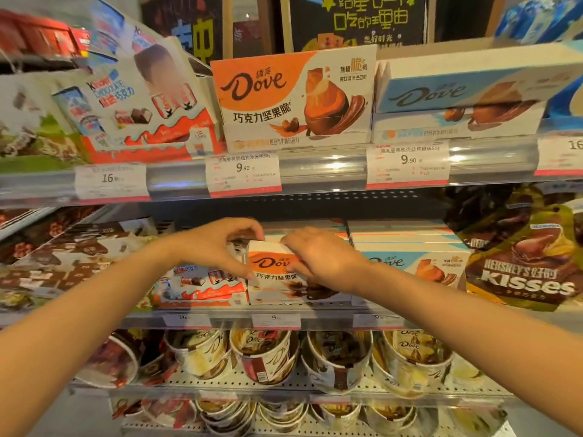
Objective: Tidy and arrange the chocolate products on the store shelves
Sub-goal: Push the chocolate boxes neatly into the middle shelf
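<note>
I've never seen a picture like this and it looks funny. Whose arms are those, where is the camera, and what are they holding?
The camera sits on a person's head and looks forward and down, so you see their own two arms reaching out, as if you were them. They stand at a shop shelf full of chocolate. The left hand and the right hand both grip one orange Dove box on the middle shelf: the left pinches its left edge, the right lies over its right side. Left of it is a red and white Kinder box, right of it a blue Dove box, then Hershey's Kisses bags. Below stand round Dove tubs. Above are bigger Dove display boxes and price tags.
</note>
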